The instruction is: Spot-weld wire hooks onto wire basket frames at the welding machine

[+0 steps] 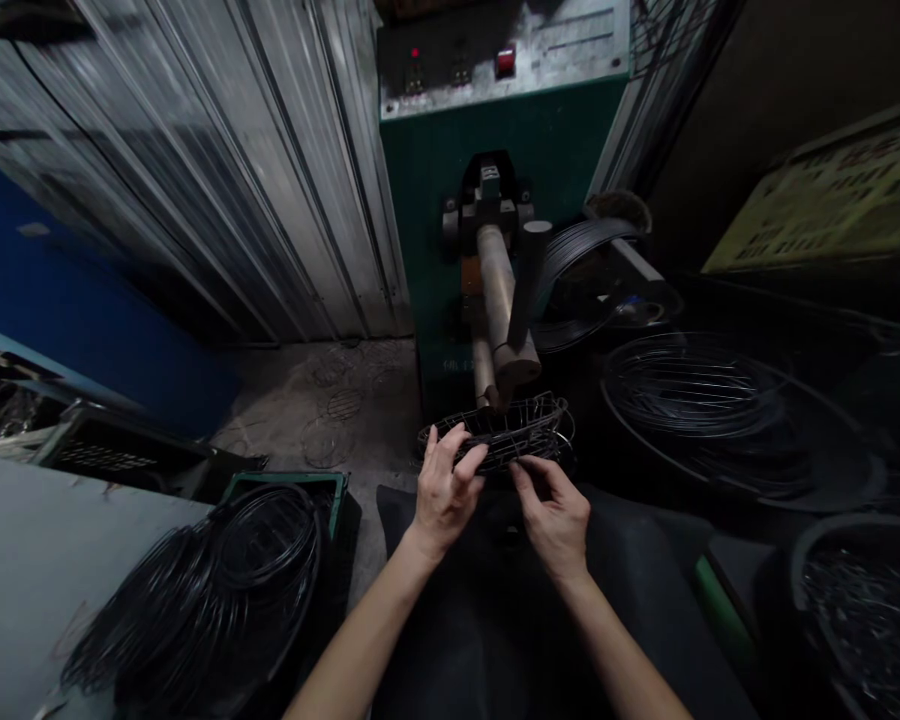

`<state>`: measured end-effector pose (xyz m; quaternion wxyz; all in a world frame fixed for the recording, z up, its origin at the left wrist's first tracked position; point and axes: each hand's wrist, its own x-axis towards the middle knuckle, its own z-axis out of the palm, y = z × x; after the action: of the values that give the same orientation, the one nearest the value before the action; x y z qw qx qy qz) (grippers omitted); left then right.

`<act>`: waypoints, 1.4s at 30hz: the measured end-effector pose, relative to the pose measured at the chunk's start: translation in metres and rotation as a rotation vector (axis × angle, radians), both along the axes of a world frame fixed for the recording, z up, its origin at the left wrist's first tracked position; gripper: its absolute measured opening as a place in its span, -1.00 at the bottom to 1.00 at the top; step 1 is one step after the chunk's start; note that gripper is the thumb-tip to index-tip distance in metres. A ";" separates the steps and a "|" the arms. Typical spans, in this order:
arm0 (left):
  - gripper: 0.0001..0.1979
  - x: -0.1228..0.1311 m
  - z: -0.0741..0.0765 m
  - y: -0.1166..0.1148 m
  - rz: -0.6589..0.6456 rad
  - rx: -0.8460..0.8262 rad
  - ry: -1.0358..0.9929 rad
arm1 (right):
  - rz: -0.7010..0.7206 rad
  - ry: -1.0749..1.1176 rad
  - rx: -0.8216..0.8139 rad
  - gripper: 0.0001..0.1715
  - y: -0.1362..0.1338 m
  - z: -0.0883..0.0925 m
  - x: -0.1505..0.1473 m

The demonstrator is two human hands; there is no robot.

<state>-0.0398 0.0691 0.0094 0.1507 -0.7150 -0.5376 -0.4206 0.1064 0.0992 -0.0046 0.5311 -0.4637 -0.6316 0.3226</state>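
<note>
A dark wire basket (pixel 529 415) sits under the electrode arms (pixel 504 310) of a green spot welding machine (pixel 420 200). On its near left side, my left hand (pixel 446 490) has its fingers curled against the wires. My right hand (pixel 555 510) pinches at the near edge of the basket, thumb and forefinger together. Whether a small separate piece lies between those fingertips is too dark to make out. The lower electrode tip reaches down close to the basket's upper wires.
Bundled wire rings (pixel 262 550) fill a container at the left, beside a green crate (pixel 337 485). To the right stand a wide basin (pixel 847 480) with wire rings and a bucket (pixel 802 560) of small metal pieces. Loose wire rings (pixel 326 440) lie on the floor.
</note>
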 end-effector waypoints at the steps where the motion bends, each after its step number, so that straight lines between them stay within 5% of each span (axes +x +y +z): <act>1: -0.49 0.000 0.000 0.001 0.002 0.003 0.000 | -0.002 -0.006 -0.003 -0.77 0.001 0.000 0.000; 29: -0.51 -0.006 -0.027 0.031 -0.011 0.031 -0.053 | -0.051 -0.011 0.066 -0.75 0.029 -0.022 -0.011; 42: -0.54 -0.010 -0.025 0.040 -0.040 -0.006 -0.081 | -0.056 -0.026 0.083 -0.74 0.035 -0.019 -0.013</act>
<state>-0.0501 0.1096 -0.0154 0.1184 -0.7086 -0.5300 -0.4506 0.0934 0.1347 -0.0234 0.5506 -0.4630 -0.6380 0.2748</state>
